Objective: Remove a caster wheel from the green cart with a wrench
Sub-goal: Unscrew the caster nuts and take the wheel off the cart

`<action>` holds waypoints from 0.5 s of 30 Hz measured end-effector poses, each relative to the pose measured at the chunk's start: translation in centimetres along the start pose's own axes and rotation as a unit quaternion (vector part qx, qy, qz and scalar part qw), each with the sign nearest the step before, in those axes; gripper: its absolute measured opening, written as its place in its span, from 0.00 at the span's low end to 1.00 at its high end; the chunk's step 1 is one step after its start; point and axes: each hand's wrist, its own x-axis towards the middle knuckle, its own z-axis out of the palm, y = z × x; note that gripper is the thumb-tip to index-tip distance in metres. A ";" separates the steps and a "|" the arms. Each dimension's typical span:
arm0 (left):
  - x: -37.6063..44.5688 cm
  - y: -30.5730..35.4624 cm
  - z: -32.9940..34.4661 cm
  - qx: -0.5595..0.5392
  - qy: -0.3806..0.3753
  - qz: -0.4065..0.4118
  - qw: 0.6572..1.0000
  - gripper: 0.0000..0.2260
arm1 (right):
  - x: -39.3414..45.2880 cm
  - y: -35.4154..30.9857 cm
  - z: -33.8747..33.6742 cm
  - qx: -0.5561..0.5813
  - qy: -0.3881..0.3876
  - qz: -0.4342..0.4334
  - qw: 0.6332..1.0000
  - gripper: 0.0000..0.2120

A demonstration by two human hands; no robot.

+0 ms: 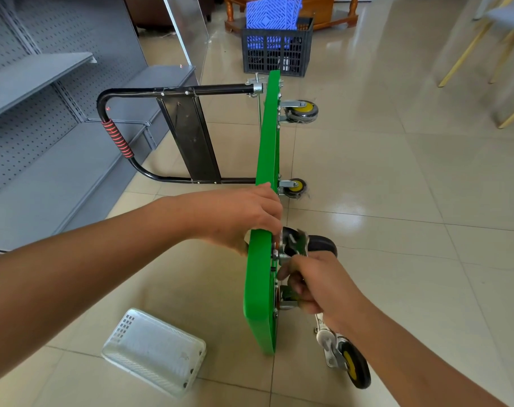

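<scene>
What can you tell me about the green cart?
The green cart stands tipped on its long edge on the tiled floor, its smooth deck looking like plastic. Its black tube handle sticks out leftward. Casters with yellow hubs point right. The left hand holds its upper edge; the right hand works at its underside.

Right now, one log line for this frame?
cart: on its side | left hand: grips deck edge | right hand: at near caster, tool blurred | loose caster: on floor
</scene>
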 end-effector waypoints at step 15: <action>0.1 0.2 -0.2 0.003 -0.007 -0.006 1.000 0.19 | 0.3 0.5 0.4 -0.058 0.027 -0.101 0.993 0.08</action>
